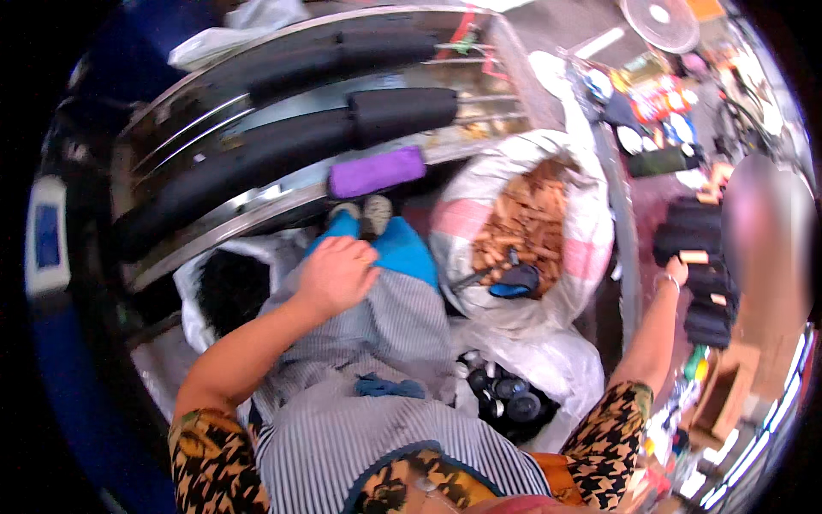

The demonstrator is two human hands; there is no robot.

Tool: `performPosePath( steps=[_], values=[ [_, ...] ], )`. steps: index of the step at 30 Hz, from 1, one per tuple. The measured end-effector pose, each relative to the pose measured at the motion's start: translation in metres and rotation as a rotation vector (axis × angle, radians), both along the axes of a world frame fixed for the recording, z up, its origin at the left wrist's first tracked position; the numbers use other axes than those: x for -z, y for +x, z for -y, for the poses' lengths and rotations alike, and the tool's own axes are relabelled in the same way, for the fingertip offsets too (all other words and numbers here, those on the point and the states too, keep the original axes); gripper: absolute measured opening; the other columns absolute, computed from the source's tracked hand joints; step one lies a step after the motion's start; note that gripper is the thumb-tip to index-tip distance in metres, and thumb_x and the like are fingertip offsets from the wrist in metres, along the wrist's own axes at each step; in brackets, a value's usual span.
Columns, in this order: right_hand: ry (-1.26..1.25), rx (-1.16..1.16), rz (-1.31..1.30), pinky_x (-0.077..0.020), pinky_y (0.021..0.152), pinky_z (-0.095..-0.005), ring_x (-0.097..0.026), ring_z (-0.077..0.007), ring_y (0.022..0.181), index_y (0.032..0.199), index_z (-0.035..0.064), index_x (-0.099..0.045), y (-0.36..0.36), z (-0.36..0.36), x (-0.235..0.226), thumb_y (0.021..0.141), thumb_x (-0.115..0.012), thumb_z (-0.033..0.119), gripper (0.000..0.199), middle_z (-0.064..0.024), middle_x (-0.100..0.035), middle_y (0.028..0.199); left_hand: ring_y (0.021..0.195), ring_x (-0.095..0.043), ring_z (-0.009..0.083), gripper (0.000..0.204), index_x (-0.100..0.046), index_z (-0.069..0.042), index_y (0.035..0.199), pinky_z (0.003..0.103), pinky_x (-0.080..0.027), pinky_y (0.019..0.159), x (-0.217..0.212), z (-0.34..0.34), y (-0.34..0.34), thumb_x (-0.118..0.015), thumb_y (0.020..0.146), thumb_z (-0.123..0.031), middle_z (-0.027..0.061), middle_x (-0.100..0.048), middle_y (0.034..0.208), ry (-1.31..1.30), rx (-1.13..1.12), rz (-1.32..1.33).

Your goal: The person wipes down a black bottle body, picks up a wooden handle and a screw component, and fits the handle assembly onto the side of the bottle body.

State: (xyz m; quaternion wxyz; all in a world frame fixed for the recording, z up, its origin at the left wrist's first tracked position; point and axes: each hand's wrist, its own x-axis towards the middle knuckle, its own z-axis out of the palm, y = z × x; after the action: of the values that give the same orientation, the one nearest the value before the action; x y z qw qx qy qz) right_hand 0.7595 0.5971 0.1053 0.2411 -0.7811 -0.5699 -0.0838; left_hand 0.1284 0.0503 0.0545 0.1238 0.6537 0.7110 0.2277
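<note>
1. right hand (676, 272) reaches far to the side, fingers closed on a small tan block (692, 256) by the stack of black rolls (698, 270); the stretch could knock the stack over.
2. left hand (336, 276) rests loosely open on the striped apron (377, 343), holding nothing.
3. the sack of wood pieces (522, 223) near the knee could tip.

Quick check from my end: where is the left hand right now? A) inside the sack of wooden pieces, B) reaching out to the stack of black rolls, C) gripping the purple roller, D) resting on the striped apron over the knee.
D: the left hand lies flat on the striped apron over the knee, apart from the sack of wooden pieces and the purple roller.
</note>
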Motion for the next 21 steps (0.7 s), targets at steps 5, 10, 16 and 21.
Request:
performPosePath(
  steps=[5,10,16,21],
  values=[
    [0.273,-0.341,-0.012,-0.0447,0.096,-0.041,-0.058,-0.0357,0.107,0.126,-0.0002,-0.058,-0.197,0.135,0.033,0.088,-0.059,0.014,0.041,-0.0214,-0.059,0.12,0.096,-0.059,0.0222,0.02,-0.065,-0.011,0.091,0.036,-0.044,0.087,0.004,0.007,0.0,-0.063,0.084,-0.029,0.0038,-0.063,0.093,-0.055,-0.013,-0.044],
    [0.287,-1.197,0.211,-0.0419,0.102,-0.0446,-0.054,-0.0342,0.119,0.12,0.0035,-0.059,-0.345,0.327,0.051,0.09,-0.057,0.009,0.031,-0.0164,-0.059,0.125,0.096,-0.058,0.0221,0.019,-0.064,-0.011,0.092,0.036,-0.043,0.086,0.009,0.006,0.004,-0.061,0.085,-0.028,0.0037,-0.062,0.093,-0.005,0.012,-0.028],
    [-0.168,-2.149,0.027,-0.0472,0.08,-0.0414,-0.06,-0.0284,0.093,0.093,0.0056,-0.065,-0.46,0.475,0.046,0.071,-0.069,0.013,0.023,-0.0102,-0.062,0.099,0.098,-0.057,0.0254,0.016,-0.062,-0.008,0.093,0.037,-0.045,0.088,0.021,0.008,0.004,-0.058,0.08,-0.014,0.0048,-0.062,0.098,0.255,-0.154,0.185],
    [-0.083,-1.921,-0.039,-0.0463,0.077,-0.0418,-0.059,-0.0305,0.085,0.089,0.0051,-0.065,-0.475,0.482,0.053,0.07,-0.066,0.01,0.02,-0.0126,-0.062,0.096,0.102,-0.055,0.0266,0.017,-0.063,-0.007,0.092,0.037,-0.045,0.092,0.025,0.027,-0.021,-0.056,0.076,-0.008,0.0076,-0.062,0.101,0.388,-0.315,0.295]
  ],
)
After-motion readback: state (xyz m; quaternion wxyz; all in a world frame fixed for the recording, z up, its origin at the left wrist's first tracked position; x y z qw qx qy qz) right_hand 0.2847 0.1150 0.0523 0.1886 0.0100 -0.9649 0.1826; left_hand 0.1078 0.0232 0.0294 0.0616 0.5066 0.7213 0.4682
